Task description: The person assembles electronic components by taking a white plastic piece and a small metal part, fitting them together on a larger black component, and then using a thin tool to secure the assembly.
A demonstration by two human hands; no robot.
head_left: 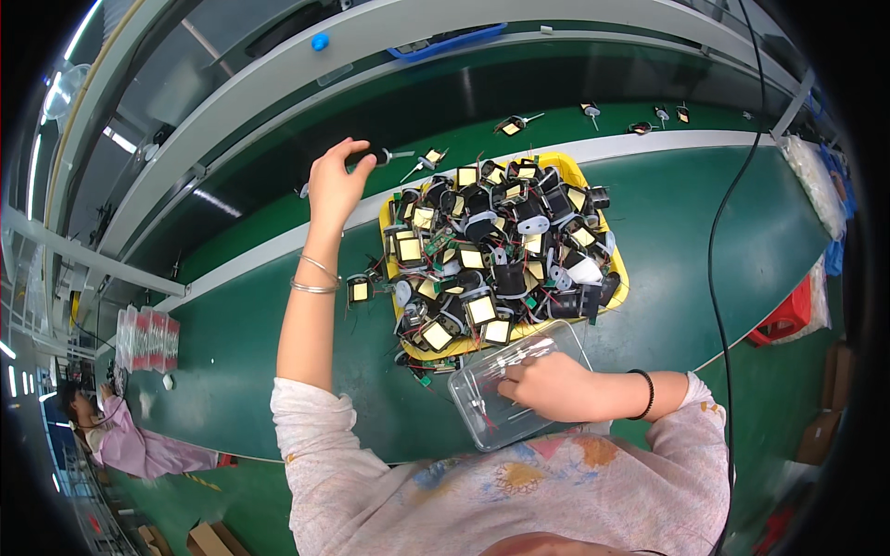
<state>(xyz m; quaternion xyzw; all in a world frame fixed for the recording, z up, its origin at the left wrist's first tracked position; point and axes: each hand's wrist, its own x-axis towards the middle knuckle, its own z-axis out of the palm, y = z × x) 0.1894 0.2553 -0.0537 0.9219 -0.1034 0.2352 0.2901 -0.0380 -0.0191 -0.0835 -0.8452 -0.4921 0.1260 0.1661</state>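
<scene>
My left hand (336, 185) is raised over the belt at the table's far edge. Its thumb and fingers curl round a small black motor-like part (378, 156) with a thin white shaft pointing right. My right hand (547, 387) reaches down into a clear plastic box (482, 424), fingers bunched near small thin white pieces. Whatever lies at those fingertips is hidden. Beyond the box, a yellow tray (623, 269) is heaped with black parts bearing pale yellow pads, thin wires and grey-white discs. One similar part (360, 289) lies outside the tray, at its left.
Several like parts (512, 124) are spaced along the green belt (556, 122). A black cable (714, 241) hangs down on the right. Stacked clear-and-red trays (148, 339) stand at the table's left end, near a person in pink (139, 452). A red stool (786, 317) is at the right.
</scene>
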